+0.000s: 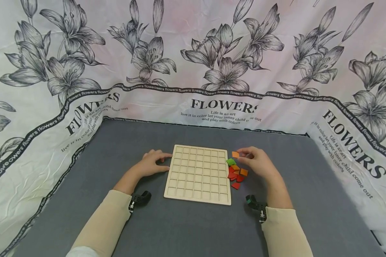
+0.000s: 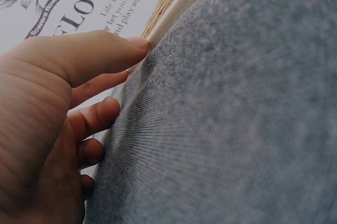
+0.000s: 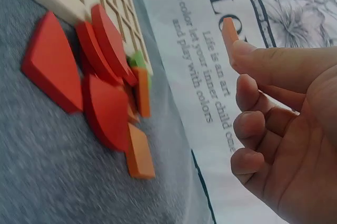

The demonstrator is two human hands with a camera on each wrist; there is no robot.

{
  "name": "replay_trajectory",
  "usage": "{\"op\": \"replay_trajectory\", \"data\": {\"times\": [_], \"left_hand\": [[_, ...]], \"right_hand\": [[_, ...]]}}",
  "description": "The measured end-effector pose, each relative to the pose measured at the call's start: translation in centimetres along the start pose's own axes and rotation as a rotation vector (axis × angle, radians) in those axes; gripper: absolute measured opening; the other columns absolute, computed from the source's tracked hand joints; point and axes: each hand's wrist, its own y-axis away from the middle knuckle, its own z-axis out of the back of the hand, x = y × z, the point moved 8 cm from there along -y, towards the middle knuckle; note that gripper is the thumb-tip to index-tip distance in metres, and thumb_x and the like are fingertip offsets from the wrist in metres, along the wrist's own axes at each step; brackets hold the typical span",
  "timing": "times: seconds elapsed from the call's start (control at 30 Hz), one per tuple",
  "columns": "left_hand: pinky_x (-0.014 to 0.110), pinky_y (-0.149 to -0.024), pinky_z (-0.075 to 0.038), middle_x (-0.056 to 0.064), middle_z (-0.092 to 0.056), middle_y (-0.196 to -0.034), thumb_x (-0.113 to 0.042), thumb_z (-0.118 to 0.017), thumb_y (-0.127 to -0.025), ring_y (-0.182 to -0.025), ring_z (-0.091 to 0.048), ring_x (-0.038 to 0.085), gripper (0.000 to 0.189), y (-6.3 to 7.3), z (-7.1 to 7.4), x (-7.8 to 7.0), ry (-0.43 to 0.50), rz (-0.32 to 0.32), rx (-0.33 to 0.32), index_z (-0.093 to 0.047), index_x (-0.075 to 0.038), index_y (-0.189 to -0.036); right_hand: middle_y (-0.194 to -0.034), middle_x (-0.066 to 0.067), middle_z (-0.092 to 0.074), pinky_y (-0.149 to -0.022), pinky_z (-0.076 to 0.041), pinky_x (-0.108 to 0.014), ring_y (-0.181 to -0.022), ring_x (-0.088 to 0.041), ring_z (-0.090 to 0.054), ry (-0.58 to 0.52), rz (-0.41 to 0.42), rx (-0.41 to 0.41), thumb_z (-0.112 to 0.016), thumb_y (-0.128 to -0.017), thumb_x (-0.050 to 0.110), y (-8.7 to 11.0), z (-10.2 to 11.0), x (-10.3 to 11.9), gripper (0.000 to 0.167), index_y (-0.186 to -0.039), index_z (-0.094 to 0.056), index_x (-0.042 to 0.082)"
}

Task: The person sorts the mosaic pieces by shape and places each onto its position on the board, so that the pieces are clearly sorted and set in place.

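A pale wooden grid board [image 1: 197, 175] lies flat on the grey table. My left hand [image 1: 152, 163] is at its left edge, thumb and forefinger stretched to the rim. Between thumb and fingers my right hand [image 1: 255, 160] pinches an orange tile [image 1: 235, 154], held up off the table in the right wrist view. Below that hand, beside the board's right edge, lies a loose pile: red pieces [image 3: 52, 66], some with a curved side, further orange tiles [image 1: 243, 172] and a green piece [image 1: 231, 162].
Grey cloth [image 1: 115, 142] covers the table. A white curtain [image 1: 225, 107] with flower prints and lettering hangs around the back and sides. Each wrist wears a black strap mount, the left mount [image 1: 141, 198] and the right mount [image 1: 255, 203].
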Motion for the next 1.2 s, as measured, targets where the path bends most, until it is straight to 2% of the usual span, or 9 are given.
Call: {"op": "replay_trajectory", "data": {"times": [0.17,0.27,0.5,0.87,1.2], "left_hand": [[0.042,-0.077,-0.02,-0.002,-0.047,-0.09,-0.032,-0.078,-0.093,-0.082,-0.032,0.019,0.052,-0.1,0.0,0.1,-0.001,-0.002,-0.003,-0.065,-0.015,-0.14],[0.042,-0.077,-0.02,-0.002,-0.046,-0.089,-0.033,-0.078,-0.093,-0.082,-0.032,0.018,0.052,-0.2,0.0,0.1,-0.003,-0.002,-0.007,-0.065,-0.015,-0.14],[0.042,-0.077,-0.02,-0.002,-0.047,-0.09,-0.032,-0.078,-0.093,-0.082,-0.032,0.019,0.052,-0.2,0.0,0.1,0.002,-0.008,-0.007,-0.064,-0.016,-0.141],[0.042,-0.077,-0.02,-0.003,-0.047,-0.09,-0.033,-0.077,-0.093,-0.082,-0.032,0.018,0.053,-0.2,-0.1,0.2,-0.014,0.003,-0.002,-0.064,-0.015,-0.141],[0.043,-0.077,-0.02,-0.003,-0.047,-0.09,-0.033,-0.077,-0.093,-0.082,-0.033,0.018,0.052,-0.1,0.0,0.1,0.006,0.003,-0.003,-0.064,-0.015,-0.141]], "right_hand": [[-0.104,-0.011,-0.058,-0.061,-0.044,-0.037,-0.077,-0.026,-0.05,-0.014,0.037,0.015,-0.073,-0.097,0.013,-0.3,-1.1,0.8,0.031,-0.127,-0.071,0.004],[-0.102,-0.01,-0.057,-0.059,-0.044,-0.036,-0.074,-0.025,-0.05,-0.004,0.064,0.034,-0.072,-0.097,0.012,-0.5,-1.9,1.2,0.029,-0.126,-0.072,0.005],[-0.1,-0.008,-0.057,-0.058,-0.045,-0.037,-0.071,-0.025,-0.053,-0.011,0.059,0.066,-0.073,-0.097,0.013,-0.8,-3.4,1.6,0.028,-0.124,-0.073,0.007],[-0.093,-0.005,-0.061,-0.064,-0.044,-0.035,-0.076,-0.021,-0.052,0.115,-0.003,0.116,-0.076,-0.095,0.018,-1.4,-5.7,0.6,0.03,-0.123,-0.075,0.006],[-0.095,-0.007,-0.062,-0.067,-0.046,-0.037,-0.079,-0.022,-0.053,0.133,-0.023,0.122,-0.077,-0.094,0.018,-1.5,-6.3,0.1,0.033,-0.123,-0.074,0.004]]}}
